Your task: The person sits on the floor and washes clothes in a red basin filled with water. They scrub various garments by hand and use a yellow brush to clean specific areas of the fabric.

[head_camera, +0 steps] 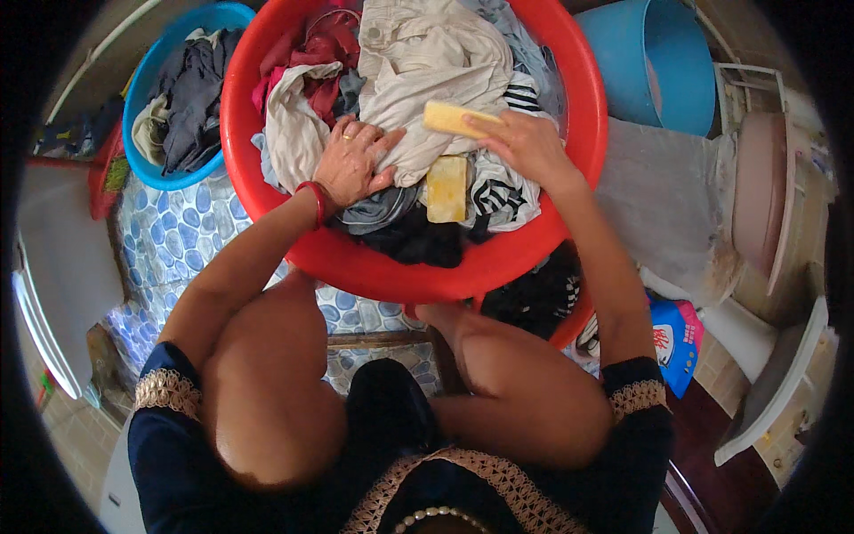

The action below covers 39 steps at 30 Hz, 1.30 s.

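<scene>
A large red plastic basin (590, 93) stands before me, heaped with clothes. On top lies a pair of beige trousers (427, 73). My left hand (357, 157), with a ring and a red bangle, presses on their lower part, fingers spread. My right hand (530, 147) grips a yellow oblong block (454, 120) just over the cloth; whether it is a scrubbing brush or soap I cannot tell. A yellow soap bar (447, 190) rests on the clothes nearer me, next to a black-and-white striped garment (504, 193).
At the upper left, a blue basin (140, 150) holds dark clothes. A blue bucket (614, 60) lies tipped at the upper right. Beneath the red basin's near right side sits another container with dark clothes (534, 297). A blue and pink packet (675, 340) stands right of my arm.
</scene>
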### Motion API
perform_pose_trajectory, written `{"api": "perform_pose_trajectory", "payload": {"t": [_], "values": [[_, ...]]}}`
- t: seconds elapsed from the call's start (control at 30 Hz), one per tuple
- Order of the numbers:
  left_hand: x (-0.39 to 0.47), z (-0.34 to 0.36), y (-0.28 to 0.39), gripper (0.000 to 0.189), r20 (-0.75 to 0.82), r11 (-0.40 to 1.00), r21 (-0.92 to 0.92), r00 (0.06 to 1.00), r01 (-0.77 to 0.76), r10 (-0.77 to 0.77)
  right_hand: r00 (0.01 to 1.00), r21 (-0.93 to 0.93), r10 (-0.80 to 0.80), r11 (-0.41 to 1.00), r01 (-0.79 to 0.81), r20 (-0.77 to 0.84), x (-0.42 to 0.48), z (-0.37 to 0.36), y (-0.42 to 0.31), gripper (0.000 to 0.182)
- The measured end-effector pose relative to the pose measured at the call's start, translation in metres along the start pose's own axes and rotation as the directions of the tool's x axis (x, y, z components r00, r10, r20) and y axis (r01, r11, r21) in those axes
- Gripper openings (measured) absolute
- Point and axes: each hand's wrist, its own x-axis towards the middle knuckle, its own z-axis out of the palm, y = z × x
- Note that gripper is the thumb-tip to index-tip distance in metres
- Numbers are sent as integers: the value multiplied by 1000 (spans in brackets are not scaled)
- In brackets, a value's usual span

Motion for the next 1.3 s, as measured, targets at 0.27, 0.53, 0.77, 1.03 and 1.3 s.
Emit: {"api": "perform_pose_trajectory", "payload": {"t": [0.27,0.53,0.77,1.03,1.3], "values": [[-4,-3,-3,49,2,1000,-26,1000,-8,8,994,28,104,994,-103,-38,2,-13,4,39],[0,-1,-6,47,-38,997,-70,999,-42,39,972,44,212,977,-208,-105,-14,25,44,38],[-12,3,-12,43,-37,998,-63,999,-25,23,992,57,-65,997,59,112,27,2,-34,38],[-8,-1,-8,43,-40,993,-117,999,-25,20,954,-110,298,950,-292,45,-8,-7,47,38],[-1,-1,-5,46,-45,992,-125,999,-33,28,980,189,180,969,-161,-87,-17,34,42,33]]}}
